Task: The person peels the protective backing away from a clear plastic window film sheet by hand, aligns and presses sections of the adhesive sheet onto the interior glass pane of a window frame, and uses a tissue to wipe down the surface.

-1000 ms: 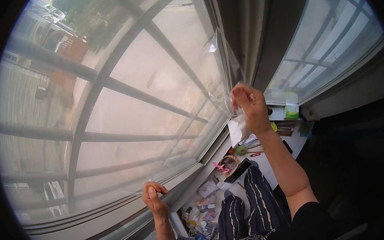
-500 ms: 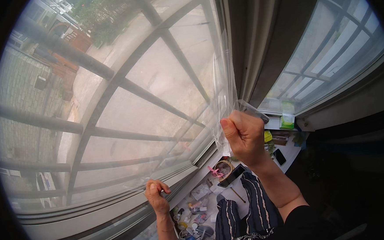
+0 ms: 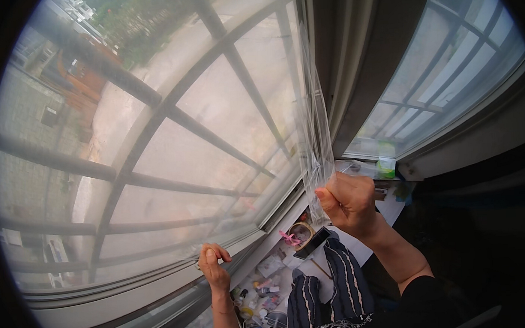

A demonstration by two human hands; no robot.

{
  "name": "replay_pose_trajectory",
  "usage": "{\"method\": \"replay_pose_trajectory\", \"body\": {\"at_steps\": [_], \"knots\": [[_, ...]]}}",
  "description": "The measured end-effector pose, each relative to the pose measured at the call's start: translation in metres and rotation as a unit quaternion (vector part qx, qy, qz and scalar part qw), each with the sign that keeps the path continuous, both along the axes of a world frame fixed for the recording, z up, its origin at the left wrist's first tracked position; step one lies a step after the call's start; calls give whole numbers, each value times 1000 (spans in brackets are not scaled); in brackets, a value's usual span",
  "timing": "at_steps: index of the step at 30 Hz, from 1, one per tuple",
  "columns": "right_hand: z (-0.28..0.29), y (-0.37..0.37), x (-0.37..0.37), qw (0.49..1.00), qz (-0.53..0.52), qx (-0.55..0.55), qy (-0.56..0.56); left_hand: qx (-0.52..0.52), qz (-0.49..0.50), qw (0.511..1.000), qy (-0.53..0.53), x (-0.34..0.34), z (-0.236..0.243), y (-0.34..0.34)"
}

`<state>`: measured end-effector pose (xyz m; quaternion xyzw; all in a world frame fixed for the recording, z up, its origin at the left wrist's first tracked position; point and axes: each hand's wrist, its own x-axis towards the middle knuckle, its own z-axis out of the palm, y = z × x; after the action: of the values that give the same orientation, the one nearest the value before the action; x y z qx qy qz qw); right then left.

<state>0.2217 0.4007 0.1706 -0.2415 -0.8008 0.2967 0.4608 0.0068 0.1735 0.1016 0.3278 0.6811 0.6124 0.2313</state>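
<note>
A sheet of clear plastic film [image 3: 317,142] hangs in front of the barred window, gathered into long folds along its right side. My right hand [image 3: 350,204] is closed in a fist around the film's lower right part, out from the window. Lower and to the left, my left hand [image 3: 215,268] is pinched at the film's bottom edge, next to the window's lower frame [image 3: 161,284]. Small wrinkles show in the film beside those fingers. How much film lies inside either hand is hidden.
My legs in striped trousers [image 3: 347,273] stand on a white surface. Around them lie a tape roll [image 3: 301,235], a pink ribbon bow [image 3: 289,239], a dark flat box-like thing [image 3: 313,243] and several small items. Another window [image 3: 443,75] is at the right; a green-and-white package [image 3: 386,165] stands below it.
My right hand has moved down and slightly right, drawing the gathered film with it into longer, straighter folds. My left hand has stayed almost in place.
</note>
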Motion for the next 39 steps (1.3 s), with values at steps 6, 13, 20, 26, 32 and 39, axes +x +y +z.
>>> {"method": "replay_pose_trajectory", "body": {"at_steps": [6,13,20,26,32,39], "knots": [[34,-21,13,998,-27,47,25,8,-6,1000,-2,1,0,1],[-6,0,59,993,-77,-54,65,8,4,1000,-14,5,3,3],[-49,-1,68,908,-61,-324,261,16,28,999,-33,11,9,3],[-62,4,76,840,-102,-370,384,-3,41,999,-10,15,15,2],[-66,-8,53,852,-82,-350,381,33,70,995,-66,28,17,4],[-28,20,-32,936,97,-315,124,57,71,992,-83,43,27,14]]}}
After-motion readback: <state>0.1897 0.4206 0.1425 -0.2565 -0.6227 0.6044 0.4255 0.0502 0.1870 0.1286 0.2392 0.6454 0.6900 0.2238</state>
